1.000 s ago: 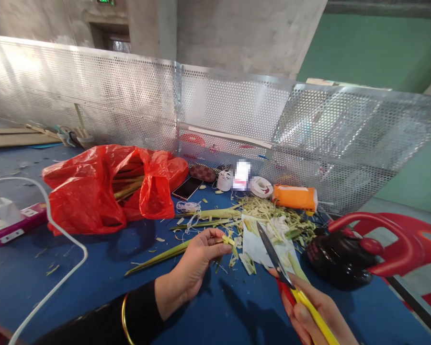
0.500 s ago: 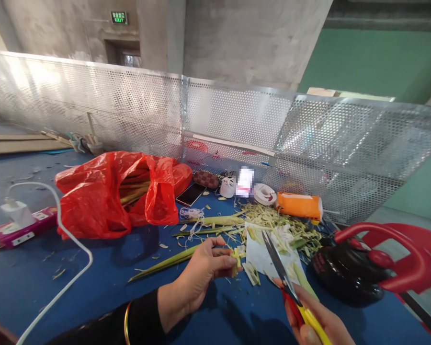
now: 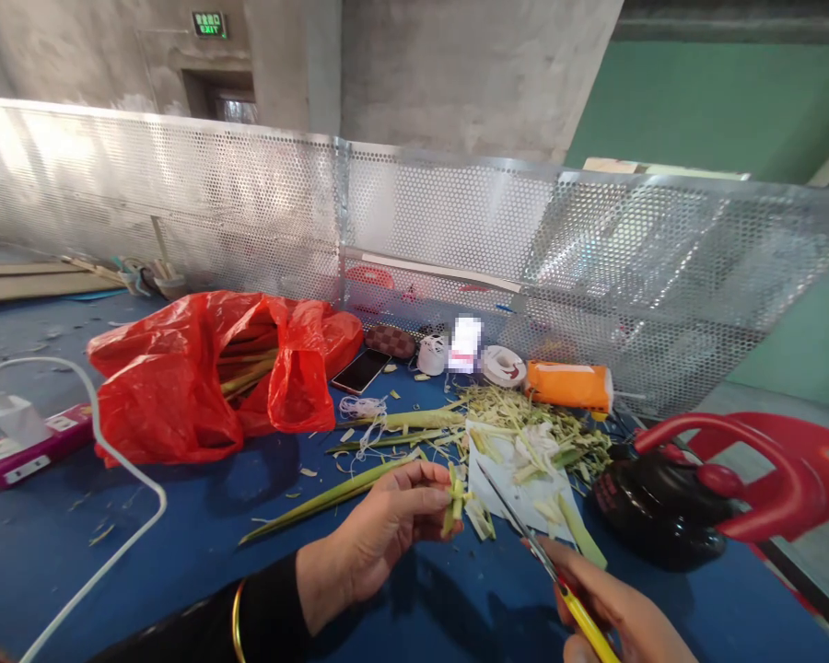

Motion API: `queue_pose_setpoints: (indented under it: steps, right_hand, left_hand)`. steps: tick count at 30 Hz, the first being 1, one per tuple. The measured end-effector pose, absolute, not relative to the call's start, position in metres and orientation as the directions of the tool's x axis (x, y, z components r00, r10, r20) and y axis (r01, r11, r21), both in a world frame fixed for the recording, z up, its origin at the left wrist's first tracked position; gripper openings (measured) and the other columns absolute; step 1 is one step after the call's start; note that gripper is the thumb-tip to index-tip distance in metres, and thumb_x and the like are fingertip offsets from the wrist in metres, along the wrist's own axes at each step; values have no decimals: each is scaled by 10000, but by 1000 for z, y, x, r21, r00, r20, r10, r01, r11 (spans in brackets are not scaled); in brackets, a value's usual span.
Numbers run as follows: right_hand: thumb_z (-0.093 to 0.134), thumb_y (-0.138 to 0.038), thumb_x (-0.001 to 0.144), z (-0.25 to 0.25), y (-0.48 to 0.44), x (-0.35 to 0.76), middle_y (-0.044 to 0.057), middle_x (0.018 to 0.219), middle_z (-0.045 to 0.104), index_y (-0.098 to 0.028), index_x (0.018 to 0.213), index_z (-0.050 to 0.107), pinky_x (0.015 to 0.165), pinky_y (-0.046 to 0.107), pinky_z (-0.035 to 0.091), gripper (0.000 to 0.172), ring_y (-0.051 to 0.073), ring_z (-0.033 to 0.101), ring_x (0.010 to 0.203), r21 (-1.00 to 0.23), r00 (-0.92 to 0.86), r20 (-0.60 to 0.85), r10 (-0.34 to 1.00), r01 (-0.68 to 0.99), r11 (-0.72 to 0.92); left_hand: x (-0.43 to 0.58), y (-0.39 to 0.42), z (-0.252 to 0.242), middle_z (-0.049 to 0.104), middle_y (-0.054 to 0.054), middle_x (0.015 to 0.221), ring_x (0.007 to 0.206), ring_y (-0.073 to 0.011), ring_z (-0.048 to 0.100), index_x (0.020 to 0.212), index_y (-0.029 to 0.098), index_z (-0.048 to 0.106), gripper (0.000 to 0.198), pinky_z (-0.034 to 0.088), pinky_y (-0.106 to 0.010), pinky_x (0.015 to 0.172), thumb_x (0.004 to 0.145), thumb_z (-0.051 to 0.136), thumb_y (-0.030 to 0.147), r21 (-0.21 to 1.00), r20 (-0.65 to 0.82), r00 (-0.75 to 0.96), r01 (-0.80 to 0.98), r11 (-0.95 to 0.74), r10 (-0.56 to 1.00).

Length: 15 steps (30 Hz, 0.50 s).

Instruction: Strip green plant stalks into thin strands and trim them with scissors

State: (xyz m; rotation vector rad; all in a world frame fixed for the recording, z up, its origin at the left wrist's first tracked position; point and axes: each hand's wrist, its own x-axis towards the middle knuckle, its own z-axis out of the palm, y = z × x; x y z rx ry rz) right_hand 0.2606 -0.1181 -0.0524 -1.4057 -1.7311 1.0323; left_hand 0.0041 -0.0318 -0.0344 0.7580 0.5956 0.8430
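Observation:
Between thumb and fingers my left hand (image 3: 397, 516) pinches a small folded piece of green plant leaf (image 3: 457, 502), shaped a bit like a cross. My right hand (image 3: 612, 599) grips scissors (image 3: 525, 529) by their red and yellow handles, the blades pointing up and left, apart from the leaf piece. Under the blades lies a white paper sheet (image 3: 482, 460) with pale strips and scraps on it. Long green leaves (image 3: 318, 505) rest on the blue table behind my left wrist. A heap of shredded trimmings (image 3: 525, 405) spreads beyond the paper.
A red plastic bag (image 3: 172, 387) with stalks stands at the left, near a power strip (image 3: 48, 451) with a white cable (image 3: 131, 470). A black kettle (image 3: 656, 506) with a red handle is at right. A phone (image 3: 360, 370), tape roll (image 3: 503, 366) and orange packet (image 3: 570, 385) line the back.
The scissors have swung lower and to the left, their blades turned and looking closer together. My left hand has turned the leaf piece slightly. The whole view has shifted a little.

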Motion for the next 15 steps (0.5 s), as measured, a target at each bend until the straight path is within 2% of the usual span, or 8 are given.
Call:
queue_pose_setpoints:
  steps: [6, 11, 15]
  right_hand:
    - [602, -703, 673, -60, -120, 260, 71, 784, 609, -164, 1278, 571, 542, 229, 482, 811, 180, 567, 624, -905, -202, -44, 978, 423, 47]
    - [531, -790, 649, -59, -123, 248, 42, 714, 540, -161, 1262, 570, 498, 217, 428, 880, 138, 487, 565, -932, -188, -7, 982, 358, 62]
    - [592, -758, 636, -51, -123, 242, 24, 661, 536, -175, 1243, 586, 477, 208, 396, 842, 133, 486, 550, -947, -220, -94, 971, 322, -18]
  left_hand:
    - [4, -31, -38, 626, -24, 711, 572, -102, 584, 861, 130, 627, 195, 443, -221, 613, 693, 717, 175, 788, -190, 551, -408, 461, 812]
    - [5, -32, -37, 638, -32, 718, 573, -94, 580, 856, 125, 659, 195, 439, -209, 603, 689, 737, 187, 784, -197, 567, -399, 476, 800]
    - [6, -33, -36, 628, -33, 728, 573, -93, 575, 857, 114, 675, 199, 447, -215, 602, 684, 745, 184, 794, -187, 583, -384, 471, 791]
